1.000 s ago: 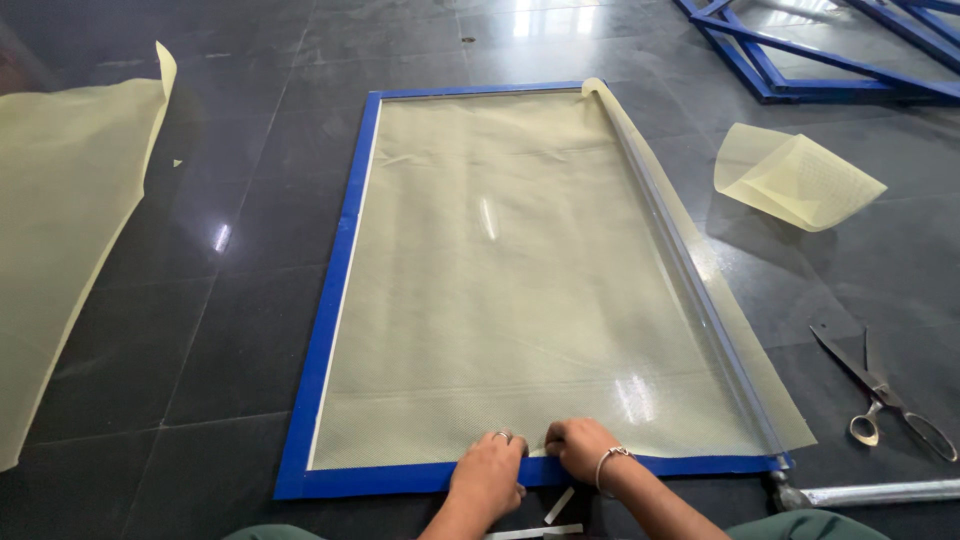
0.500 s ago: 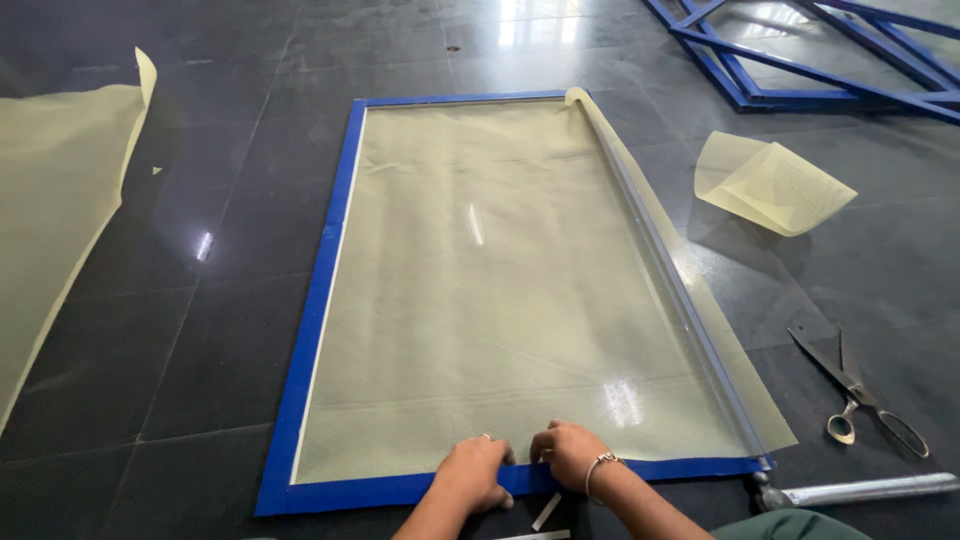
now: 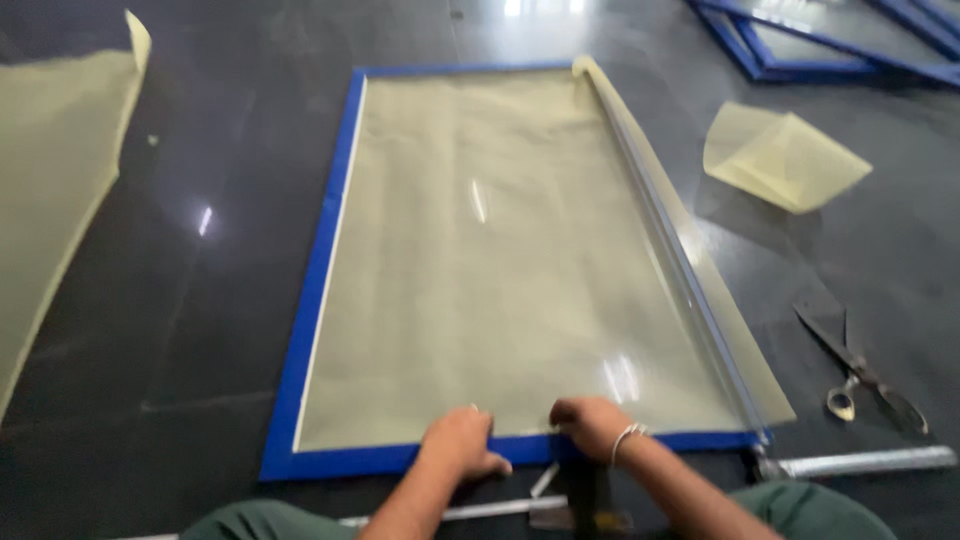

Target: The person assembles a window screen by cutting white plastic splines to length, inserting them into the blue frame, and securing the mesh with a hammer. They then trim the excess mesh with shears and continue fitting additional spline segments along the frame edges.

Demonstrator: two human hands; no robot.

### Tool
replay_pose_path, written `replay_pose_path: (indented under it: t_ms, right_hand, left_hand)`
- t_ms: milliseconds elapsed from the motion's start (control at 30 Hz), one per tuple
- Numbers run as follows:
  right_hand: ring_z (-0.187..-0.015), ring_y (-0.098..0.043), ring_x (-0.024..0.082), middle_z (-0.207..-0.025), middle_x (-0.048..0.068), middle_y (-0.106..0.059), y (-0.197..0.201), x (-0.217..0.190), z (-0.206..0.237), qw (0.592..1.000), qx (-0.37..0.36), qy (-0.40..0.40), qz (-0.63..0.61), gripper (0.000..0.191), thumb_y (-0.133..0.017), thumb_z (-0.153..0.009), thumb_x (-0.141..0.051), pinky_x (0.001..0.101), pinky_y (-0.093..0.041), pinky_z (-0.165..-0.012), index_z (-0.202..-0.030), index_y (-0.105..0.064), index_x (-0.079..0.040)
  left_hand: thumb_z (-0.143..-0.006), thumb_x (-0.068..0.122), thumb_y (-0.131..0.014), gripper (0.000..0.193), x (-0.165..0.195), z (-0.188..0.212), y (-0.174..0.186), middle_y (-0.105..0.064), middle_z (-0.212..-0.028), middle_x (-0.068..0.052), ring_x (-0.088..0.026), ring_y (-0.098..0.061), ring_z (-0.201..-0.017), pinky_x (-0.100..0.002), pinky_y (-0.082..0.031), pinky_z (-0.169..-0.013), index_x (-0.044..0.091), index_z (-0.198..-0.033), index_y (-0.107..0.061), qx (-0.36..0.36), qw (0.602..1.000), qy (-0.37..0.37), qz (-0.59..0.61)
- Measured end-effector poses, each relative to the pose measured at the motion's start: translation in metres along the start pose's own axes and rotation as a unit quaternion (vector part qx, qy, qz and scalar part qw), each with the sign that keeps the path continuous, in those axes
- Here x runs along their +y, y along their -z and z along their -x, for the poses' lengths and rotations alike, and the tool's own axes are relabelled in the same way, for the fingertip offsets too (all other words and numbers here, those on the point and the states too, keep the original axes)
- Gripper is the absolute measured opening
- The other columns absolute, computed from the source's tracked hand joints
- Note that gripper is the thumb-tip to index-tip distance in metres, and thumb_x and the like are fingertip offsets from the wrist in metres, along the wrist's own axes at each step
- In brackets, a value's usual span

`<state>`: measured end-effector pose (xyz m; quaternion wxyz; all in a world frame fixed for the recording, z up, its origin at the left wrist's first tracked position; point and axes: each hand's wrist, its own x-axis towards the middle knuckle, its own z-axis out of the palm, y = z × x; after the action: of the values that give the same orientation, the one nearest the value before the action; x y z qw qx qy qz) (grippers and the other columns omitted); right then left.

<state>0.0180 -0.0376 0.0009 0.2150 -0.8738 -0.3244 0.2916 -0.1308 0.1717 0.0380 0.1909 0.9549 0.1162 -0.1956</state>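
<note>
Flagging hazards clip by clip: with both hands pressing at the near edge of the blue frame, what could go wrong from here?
1. The yellowish mesh sheet overhangs the blue frame on the right side only, so pushing at the near edge with the left hand and right hand might skew or wrinkle it.
2. Open scissors lie on the dark floor near the right knee; a shift could bump them.

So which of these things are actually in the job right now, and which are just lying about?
In hand: left hand and right hand pressing the yellow mesh at the blue frame near edge.

Lying about: scissors, folded mesh piece, metal bar, spare frames.
</note>
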Motion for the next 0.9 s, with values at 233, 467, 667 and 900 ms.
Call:
replay_pose_path:
  t_ms: [233,467,667,900]
  right_hand:
    - [-0.102,-0.07,0.03,-0.105,0.009,-0.076,0.029,0.029,0.019,0.996,0.005,0.016,0.088,0.018,-0.07,-0.085,-0.021,0.0395,-0.055,-0.093,-0.099,-0.079,-0.015]
    - [-0.111,-0.066,0.032,-0.114,0.011,-0.073,0.018,0.011,0.01,0.988,-0.023,-0.07,0.135,0.024,-0.065,-0.091,-0.028,0.0422,-0.052,-0.099,-0.109,-0.078,-0.018]
    - [-0.108,-0.071,0.031,-0.112,0.011,-0.076,0.022,0.014,0.003,0.988,-0.068,-0.087,0.107,0.026,-0.066,-0.089,-0.026,0.0404,-0.053,-0.099,-0.111,-0.078,-0.018]
    - [-0.106,-0.07,0.03,-0.107,0.009,-0.076,0.024,0.004,0.02,0.991,-0.02,-0.045,0.122,0.028,-0.058,-0.085,-0.008,0.0406,-0.055,-0.094,-0.104,-0.074,-0.02]
  left_hand:
    - [-0.069,0.046,-0.092,0.067,0.018,0.007,0.004,-0.063,-0.121,-0.011,-0.031,-0.06,-0.12,-0.046,-0.05,-0.101,0.012,-0.119,-0.062,-0.002,0.999,0.046,-0.009]
    - [-0.071,0.024,-0.09,0.057,0.047,-0.004,-0.037,-0.062,-0.121,-0.008,-0.029,-0.057,-0.119,-0.044,-0.048,-0.096,0.012,-0.12,-0.061,0.126,0.981,-0.149,0.017]
    - [-0.068,0.02,-0.088,0.058,0.046,-0.012,-0.052,-0.062,-0.12,-0.005,-0.028,-0.055,-0.12,-0.045,-0.046,-0.097,0.016,-0.12,-0.063,0.134,0.983,-0.125,0.033]
    - [-0.074,0.015,-0.081,0.048,0.053,-0.025,-0.048,-0.06,-0.125,-0.006,-0.03,-0.052,-0.124,-0.046,-0.045,-0.104,0.019,-0.12,-0.067,0.054,0.996,-0.066,0.02]
